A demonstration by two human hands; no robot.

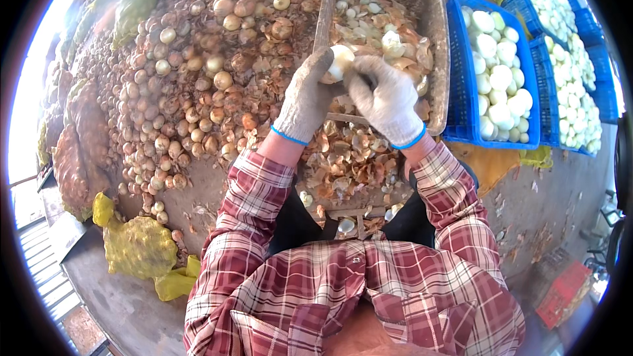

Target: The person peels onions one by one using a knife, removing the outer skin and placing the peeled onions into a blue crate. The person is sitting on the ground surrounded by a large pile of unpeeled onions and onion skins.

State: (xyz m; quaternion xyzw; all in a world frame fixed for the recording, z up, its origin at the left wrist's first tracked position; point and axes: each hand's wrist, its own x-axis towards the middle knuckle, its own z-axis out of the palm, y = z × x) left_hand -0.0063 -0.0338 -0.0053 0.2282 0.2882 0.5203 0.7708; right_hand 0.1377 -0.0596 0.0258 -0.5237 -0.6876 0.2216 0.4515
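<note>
In my gloved left hand (307, 94) is a pale, mostly peeled onion (341, 61), gripped from its left side. My right hand (388, 96), also gloved, has its fingers curled against the onion's right side; whether anything is pinched in them is hidden. Both hands are over the near part of a worn, dirty plastic crate (439, 54). Inside that crate lie onion skins (408, 62) and several pale onions. More dry skins (351, 158) are heaped on the ground between my knees.
Unpeeled onions (163, 104) spread in a large pile to the left. A blue crate (452, 59) of peeled onions (500, 76) stands at right, with more filled blue crates (546, 94) beyond. A yellow mesh sack (138, 247) lies at lower left, and a red box (564, 291) at lower right.
</note>
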